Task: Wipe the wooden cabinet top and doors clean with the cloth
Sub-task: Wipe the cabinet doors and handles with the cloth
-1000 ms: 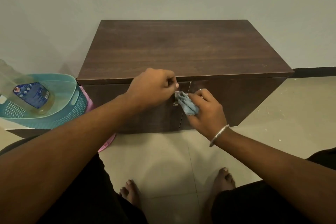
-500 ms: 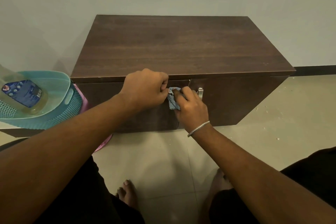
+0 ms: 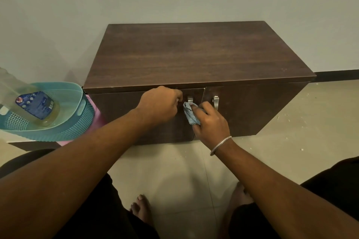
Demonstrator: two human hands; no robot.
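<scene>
Standing against a pale wall, the wooden cabinet (image 3: 194, 54) is showing a flat, dark-brown grained top and two smooth doors with small bent metal handles (image 3: 215, 101). Near the middle of the front, the right hand (image 3: 210, 124) is gripping a crumpled, soft light-blue cloth (image 3: 190, 113), its fingers curling round the wad and pressing it against the left door (image 3: 136, 114) just below that door's handle; a thin metal bangle (image 3: 220, 145) is circling the wrist. Just left of the cloth, the left hand (image 3: 159, 105) is sitting in a tight fist at the door's upper edge; what the fingers are holding is hidden. Far left, a turquoise perforated plastic basket (image 3: 64, 126) is holding a clear bottle (image 3: 33, 106) of yellowish liquid.
</scene>
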